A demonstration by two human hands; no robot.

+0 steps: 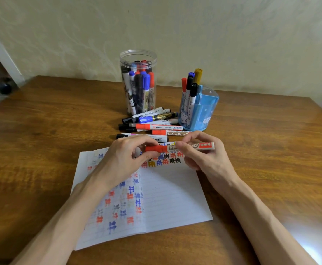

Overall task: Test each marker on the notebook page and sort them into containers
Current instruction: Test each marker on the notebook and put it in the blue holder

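The person sits at a wooden table [271, 150], both forearms reaching over an open notebook [171, 197] that lies at the near middle.

Marker under test: a red marker [166, 149] is held level, just above the far edge of the notebook page, cap end to the left. The left hand [125, 159] pinches the red cap with curled thumb and fingers. The right hand [200, 153] grips the white barrel, fingers wrapped over it, the printed tail of the barrel sticking out to the right. The cap meets the barrel; whether it is fully seated cannot be told.

Notebook: the left page carries rows of faded red, blue and grey test marks. The right page has a row of bold red, blue, black and yellow marks along its far edge, partly hidden by the hands.

Containers: a clear jar [138, 56] stands at the far middle, holding many upright markers with black, blue and red caps. A blue holder [204, 111] stands to its right, with a few markers in its left compartment.

Loose markers [156, 123] lie in a heap between the containers and the hands, just beyond the notebook.
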